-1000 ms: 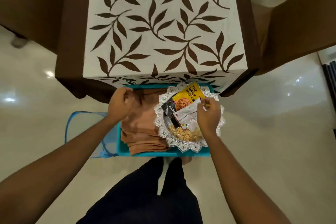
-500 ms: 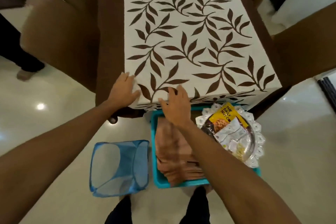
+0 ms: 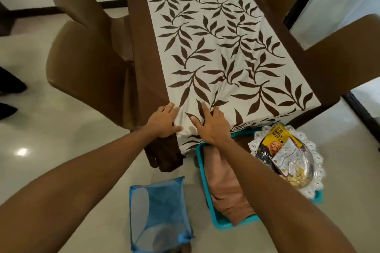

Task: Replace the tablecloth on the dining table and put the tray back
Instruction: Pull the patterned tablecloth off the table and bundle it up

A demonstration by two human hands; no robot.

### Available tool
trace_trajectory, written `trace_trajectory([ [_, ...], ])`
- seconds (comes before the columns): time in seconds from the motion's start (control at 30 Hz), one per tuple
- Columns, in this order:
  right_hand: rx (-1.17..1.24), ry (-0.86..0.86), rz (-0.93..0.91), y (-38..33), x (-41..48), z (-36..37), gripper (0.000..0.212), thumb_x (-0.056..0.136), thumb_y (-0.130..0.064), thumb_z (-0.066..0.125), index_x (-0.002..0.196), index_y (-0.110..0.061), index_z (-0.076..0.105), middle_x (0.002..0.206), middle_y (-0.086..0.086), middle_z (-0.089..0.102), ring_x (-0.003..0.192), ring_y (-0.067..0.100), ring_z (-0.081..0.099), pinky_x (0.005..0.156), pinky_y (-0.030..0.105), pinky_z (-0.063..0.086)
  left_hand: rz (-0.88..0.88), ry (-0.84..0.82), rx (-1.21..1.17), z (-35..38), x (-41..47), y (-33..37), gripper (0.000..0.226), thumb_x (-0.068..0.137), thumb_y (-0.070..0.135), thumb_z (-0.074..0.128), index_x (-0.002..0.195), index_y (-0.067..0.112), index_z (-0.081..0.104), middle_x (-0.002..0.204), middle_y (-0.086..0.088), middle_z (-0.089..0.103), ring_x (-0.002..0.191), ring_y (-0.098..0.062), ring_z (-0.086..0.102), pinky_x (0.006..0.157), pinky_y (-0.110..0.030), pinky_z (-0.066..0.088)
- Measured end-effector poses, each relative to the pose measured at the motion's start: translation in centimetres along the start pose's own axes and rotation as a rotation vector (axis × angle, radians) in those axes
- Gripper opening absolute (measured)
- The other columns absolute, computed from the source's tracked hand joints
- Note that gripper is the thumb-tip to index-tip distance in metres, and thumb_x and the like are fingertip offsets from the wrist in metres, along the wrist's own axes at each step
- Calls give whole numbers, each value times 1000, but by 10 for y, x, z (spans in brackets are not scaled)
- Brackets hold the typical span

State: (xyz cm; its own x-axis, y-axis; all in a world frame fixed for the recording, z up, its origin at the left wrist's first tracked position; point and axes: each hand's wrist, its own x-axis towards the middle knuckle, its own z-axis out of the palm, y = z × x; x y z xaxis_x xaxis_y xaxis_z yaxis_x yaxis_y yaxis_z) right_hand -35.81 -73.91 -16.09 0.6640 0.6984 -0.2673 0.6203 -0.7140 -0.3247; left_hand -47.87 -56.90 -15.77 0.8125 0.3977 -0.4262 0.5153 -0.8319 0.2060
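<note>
- Tablecloth, white with brown leaves and a brown border, covers the dining table ahead of both hands and hangs over its near end.
- Left hand lies flat on the near left corner, fingers straight.
- Right hand, just beside it, has its outer fingers curled into the cloth, which puckers toward them.
- Silver tray of snack packets sits on the floor to the right of the right forearm, on a teal bin.
- Folded peach cloth lies in that bin, under the right forearm.
- Blue mesh hamper stands between the forearms.
</note>
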Motion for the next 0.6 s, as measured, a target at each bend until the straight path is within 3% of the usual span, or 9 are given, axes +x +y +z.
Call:
trace_trajectory([
  [0.2, -55, -24, 4, -3, 1, 22, 89, 95, -78, 15, 163, -23, 3, 168, 22, -7, 156, 35, -8, 125, 45, -3, -2, -2, 46, 1, 1, 3, 87, 94, 62, 52, 159, 22, 12, 167, -5, 7, 151, -33, 15, 119, -49, 27],
  [0.47, 49, -63, 26, -20, 23, 11, 82, 102, -67, 21, 163, -14, 7, 168, 23, -3, 156, 34, -9, 124, 41, -7, 104, 46, 148, 0, 1, -7, 87, 90, 73, 43, 158, 24, 18, 166, -4, 16, 148, -31, 23, 117, -48, 31],
  [0.6, 68, -12, 68, -40, 41, 14, 83, 101, -67, 24, 163, -16, 4, 169, 21, -1, 156, 33, -7, 126, 42, -4, 244, 71, 99, 0, 6, -28, 92, 86, 81, 40, 158, 26, 22, 165, -2, 20, 145, -27, 28, 116, -44, 31],
])
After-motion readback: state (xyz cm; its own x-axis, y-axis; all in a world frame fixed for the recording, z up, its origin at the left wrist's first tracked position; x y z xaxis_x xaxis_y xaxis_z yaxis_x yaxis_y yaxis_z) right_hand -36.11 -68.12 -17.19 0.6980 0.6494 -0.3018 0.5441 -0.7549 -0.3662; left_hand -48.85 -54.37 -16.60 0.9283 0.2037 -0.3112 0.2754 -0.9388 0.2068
